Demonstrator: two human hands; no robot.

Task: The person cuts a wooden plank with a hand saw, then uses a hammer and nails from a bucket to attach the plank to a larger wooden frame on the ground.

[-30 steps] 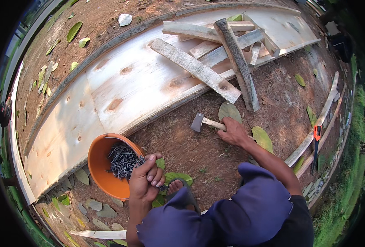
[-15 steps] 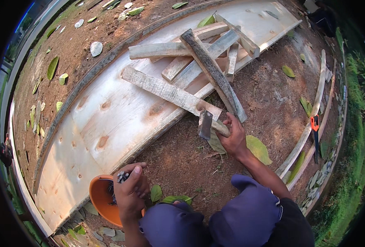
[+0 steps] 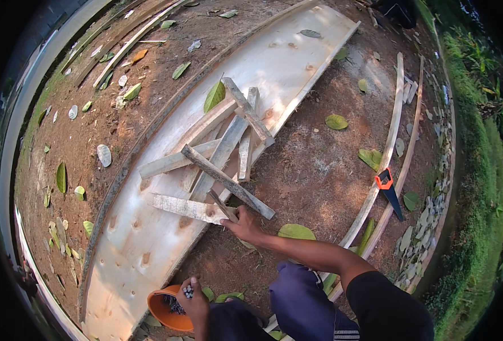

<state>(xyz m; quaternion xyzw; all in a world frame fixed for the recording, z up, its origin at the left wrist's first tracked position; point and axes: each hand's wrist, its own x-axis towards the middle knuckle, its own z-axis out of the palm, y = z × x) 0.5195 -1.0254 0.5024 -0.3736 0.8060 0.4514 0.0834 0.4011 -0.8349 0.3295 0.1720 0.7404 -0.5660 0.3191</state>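
My right hand (image 3: 243, 225) is closed on a hammer (image 3: 222, 204), of which a short stretch of wood shows up and left of my fingers; its head is hard to make out now. Beneath it lies a pale wooden batten (image 3: 186, 207), one end at my fingers. My left hand (image 3: 194, 298) is closed around a bunch of grey nails (image 3: 188, 291), their ends poking out above the fingers. It is at the right rim of an orange bucket (image 3: 159, 318), which has more dark nails (image 3: 174, 306) inside.
A long plywood sheet (image 3: 263, 62) lies on the ground, edged by a curved strip (image 3: 127, 152). Several short battens (image 3: 228, 142) are heaped on it. An orange-handled handsaw (image 3: 389, 193) rests across long wooden strips (image 3: 390, 131) at the right. Leaves (image 3: 336, 121) are scattered on the soil.
My view has shifted, showing more of the sheet's far end. The hammer has turned in my right hand, its metal head no longer plain. My left hand stays by the bucket with the nails.
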